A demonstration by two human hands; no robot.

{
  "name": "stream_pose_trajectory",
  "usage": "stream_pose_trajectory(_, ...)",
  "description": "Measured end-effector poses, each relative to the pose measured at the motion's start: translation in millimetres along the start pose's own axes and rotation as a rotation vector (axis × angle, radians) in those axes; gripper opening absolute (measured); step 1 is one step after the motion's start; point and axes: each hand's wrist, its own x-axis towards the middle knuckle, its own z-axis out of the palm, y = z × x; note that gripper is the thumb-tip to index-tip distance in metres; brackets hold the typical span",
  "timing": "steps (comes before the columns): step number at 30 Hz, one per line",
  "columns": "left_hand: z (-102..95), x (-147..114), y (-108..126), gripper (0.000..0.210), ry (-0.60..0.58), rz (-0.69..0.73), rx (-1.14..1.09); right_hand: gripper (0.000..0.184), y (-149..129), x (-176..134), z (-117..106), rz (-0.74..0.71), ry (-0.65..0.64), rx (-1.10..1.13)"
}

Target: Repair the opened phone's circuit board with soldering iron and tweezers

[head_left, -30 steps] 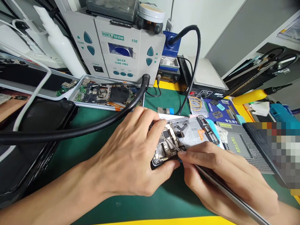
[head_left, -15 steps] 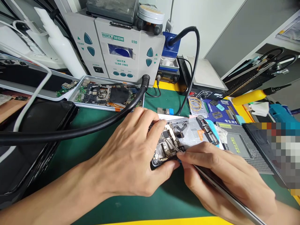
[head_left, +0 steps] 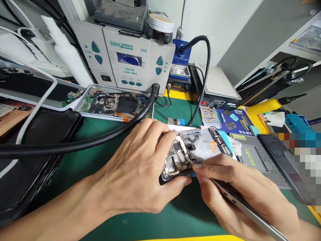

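Observation:
An opened smartphone (head_left: 200,147) lies tilted on the mat, its circuit board and battery exposed. My left hand (head_left: 140,170) grips the phone's left end, thumb along the near edge and fingers over the far edge. In my right hand (head_left: 240,190) is a pair of metal tweezers (head_left: 255,212), held like a pen. Their thin curved tip is over the circuit board (head_left: 179,152), near its border with the battery; whether it touches a part I cannot tell. My left hand covers the phone's left end.
Behind my hands stands a hot air station (head_left: 127,63), its thick black hose (head_left: 100,147) crossing left of my left hand. A tray of circuit boards (head_left: 115,103) sits before it. Dark phone panels (head_left: 32,150) lie left; a perforated grey plate (head_left: 255,160) and a dark phone (head_left: 283,164) lie right.
The tweezers' tip has shifted slightly right across the board, and my right hand has moved a little right and toward me. My left hand keeps its hold. The view has shifted slightly.

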Motion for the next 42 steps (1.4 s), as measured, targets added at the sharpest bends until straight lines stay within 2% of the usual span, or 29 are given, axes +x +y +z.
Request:
stream_pose_trajectory(3, -2.0, -2, 1, 0.059, -0.017, -0.015, -0.020, 0.023, 1, 0, -1, 0.030, 0.035, -0.042)
stream_pose_trajectory(13, -3.7, -4, 2, 0.054, -0.022, -0.013, -0.015, 0.024, 6, -8, -1, 0.054, -0.032, -0.001)
stream_pose_trajectory(28, -2.8, -4, 1, 0.051, -0.020, -0.010, 0.004, 0.021, 5, -8, -2, 0.048, -0.056, -0.007)
stream_pose_trajectory(42, -3.3, -3, 1, 0.051, -0.023, -0.014, -0.004, 0.021, 7, -9, -1, 0.037, -0.025, -0.013)
